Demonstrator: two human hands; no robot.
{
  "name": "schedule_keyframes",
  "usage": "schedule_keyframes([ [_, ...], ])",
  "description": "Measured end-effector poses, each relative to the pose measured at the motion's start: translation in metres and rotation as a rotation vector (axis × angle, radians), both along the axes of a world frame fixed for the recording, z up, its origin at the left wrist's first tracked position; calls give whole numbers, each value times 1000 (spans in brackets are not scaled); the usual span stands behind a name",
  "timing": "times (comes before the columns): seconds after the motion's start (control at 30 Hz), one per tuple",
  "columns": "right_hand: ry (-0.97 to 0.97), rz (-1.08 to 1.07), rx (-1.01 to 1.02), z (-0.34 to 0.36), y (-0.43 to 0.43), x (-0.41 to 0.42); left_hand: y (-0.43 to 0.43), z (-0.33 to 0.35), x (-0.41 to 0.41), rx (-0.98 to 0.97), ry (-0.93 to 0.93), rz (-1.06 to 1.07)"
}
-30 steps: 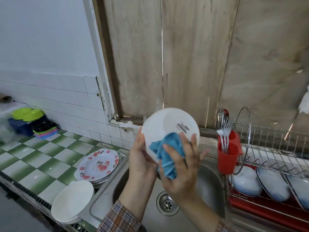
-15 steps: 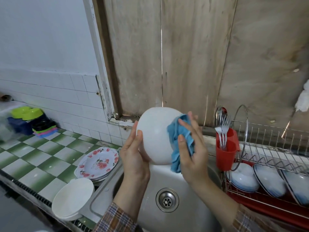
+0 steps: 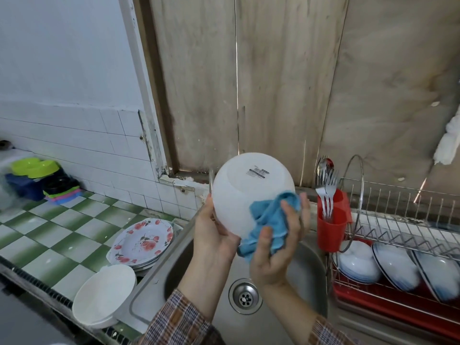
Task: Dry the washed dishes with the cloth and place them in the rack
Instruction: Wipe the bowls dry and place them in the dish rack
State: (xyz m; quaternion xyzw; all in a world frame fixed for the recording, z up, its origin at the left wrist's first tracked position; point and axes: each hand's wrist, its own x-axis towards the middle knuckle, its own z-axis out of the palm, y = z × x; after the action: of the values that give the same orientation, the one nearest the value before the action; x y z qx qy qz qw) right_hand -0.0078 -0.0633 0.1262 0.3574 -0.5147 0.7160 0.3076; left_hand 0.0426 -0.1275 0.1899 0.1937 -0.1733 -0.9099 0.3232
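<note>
Held dish: white bowl [image 3: 249,192], up in the air over the sink [image 3: 306,267], its underside turned to the camera and a barcode sticker [image 3: 257,173] on the base.
Left hand [image 3: 214,235]: cupped round the bowl's lower left side, gripping it; fingertips hidden behind the bowl.
Right hand [image 3: 276,247]: grasping the blue cloth [image 3: 268,220], thumb over the bunched fabric, pressing it against the bowl's lower right side.
Below: steel basin with its drain [image 3: 245,296] between the two plaid sleeves.
Right, nearest: red cutlery holder [image 3: 329,230] hung on the rack's end, forks and a spoon [image 3: 326,185] upright in it. It stands between the bowl and the rack.
Dish rack [image 3: 398,220]: wire, on a red tray, right of the sink; blue-rimmed plates [image 3: 395,265] lean in its lower tier.
Left of sink: stack of floral plates [image 3: 143,241] on the green-checked counter [image 3: 49,235]; nested white bowls [image 3: 104,298] at the counter's near edge, touching that stack.
Far left: coloured plastic containers [image 3: 37,180] against the tiled wall, well apart.
Behind: bare wooden boards [image 3: 273,83].
</note>
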Motion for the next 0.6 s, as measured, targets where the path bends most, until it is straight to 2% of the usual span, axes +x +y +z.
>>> schedule_keyframes([
  [0.13,-880,282,-439,41,8,-15,-2,-2,7,-149,-25,81],
  [0.17,-1030,345,-442,49,11,-27,-5,-3,10,-224,-34,83],
  [0.23,-1144,497,-337,64,21,-45,-5,9,19,-406,4,50],
  [0.3,-1108,663,-224,79,30,-53,-6,22,30,-606,-33,100],
  [0.37,-1027,734,2,92,36,-57,-4,35,39,-857,-123,208],
  [0.47,-767,592,176,104,34,-51,5,47,44,-1245,-287,313],
  [0.53,-561,517,144,101,29,-38,8,47,43,-1301,-323,342],
  [0.6,-518,517,99,96,27,-26,4,45,44,-1283,-333,401],
])
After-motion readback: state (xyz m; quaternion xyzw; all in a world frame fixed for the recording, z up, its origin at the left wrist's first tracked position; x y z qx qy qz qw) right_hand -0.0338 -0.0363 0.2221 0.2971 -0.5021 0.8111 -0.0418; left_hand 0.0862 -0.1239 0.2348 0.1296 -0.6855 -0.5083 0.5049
